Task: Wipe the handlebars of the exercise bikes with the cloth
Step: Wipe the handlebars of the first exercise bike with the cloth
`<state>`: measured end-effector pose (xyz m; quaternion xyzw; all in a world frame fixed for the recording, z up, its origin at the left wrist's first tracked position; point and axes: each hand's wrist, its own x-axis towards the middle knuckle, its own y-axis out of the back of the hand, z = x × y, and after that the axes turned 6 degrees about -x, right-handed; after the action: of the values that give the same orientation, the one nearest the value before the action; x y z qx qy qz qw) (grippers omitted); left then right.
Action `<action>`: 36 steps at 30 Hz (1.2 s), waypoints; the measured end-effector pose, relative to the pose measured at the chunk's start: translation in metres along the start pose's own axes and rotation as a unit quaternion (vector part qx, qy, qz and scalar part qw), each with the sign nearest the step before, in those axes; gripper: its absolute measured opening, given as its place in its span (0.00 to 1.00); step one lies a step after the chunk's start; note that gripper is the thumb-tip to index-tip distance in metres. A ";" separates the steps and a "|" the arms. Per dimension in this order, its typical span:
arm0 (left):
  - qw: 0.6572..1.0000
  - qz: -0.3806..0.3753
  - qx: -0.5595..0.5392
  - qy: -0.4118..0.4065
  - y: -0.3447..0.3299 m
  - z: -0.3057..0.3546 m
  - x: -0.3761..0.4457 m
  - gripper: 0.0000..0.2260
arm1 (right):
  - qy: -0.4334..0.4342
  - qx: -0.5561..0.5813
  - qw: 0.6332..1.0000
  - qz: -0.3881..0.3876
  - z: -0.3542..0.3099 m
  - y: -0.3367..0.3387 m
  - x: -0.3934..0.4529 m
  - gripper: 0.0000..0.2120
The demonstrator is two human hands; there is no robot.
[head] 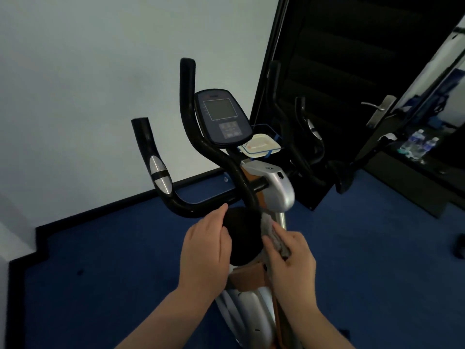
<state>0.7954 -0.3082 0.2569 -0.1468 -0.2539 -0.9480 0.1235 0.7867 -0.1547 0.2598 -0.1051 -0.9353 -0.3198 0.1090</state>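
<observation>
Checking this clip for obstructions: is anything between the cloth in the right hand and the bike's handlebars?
Nothing visible blocks it. The right hand holds the cloth just below the handlebars, with open space between them; the left hand rests on a round black part beside it.

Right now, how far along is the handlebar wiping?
Nothing visibly done: no sign shows a wiped handlebar. In hand: the right hand holds the cloth below the bars beside a black round part, which the left hand touches. Left: all the bars.

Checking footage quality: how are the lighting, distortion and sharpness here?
Head view: dim and bluish; wide-angle bending curves the door edge; the handlebars blend into dark areas; the cloth in the right hand looks soft; the water bottles are blurry.
</observation>
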 end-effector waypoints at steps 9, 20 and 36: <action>0.993 0.024 0.117 -0.009 0.006 0.012 0.055 0.16 | 0.061 0.058 0.992 -0.094 -0.018 -0.003 0.090 0.15; 0.975 -0.024 0.199 0.098 -0.004 0.000 0.078 0.17 | 0.248 0.012 0.962 -0.109 0.015 -0.024 0.119 0.09; 0.968 -0.003 0.225 0.114 -0.006 0.007 0.078 0.12 | 0.259 0.049 0.958 -0.112 0.019 -0.027 0.128 0.08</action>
<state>0.7226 -0.3121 0.2866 -0.0051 -0.4451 -0.8774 0.1789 0.6553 -0.1474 0.2648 0.0924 -0.8956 -0.2996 0.3156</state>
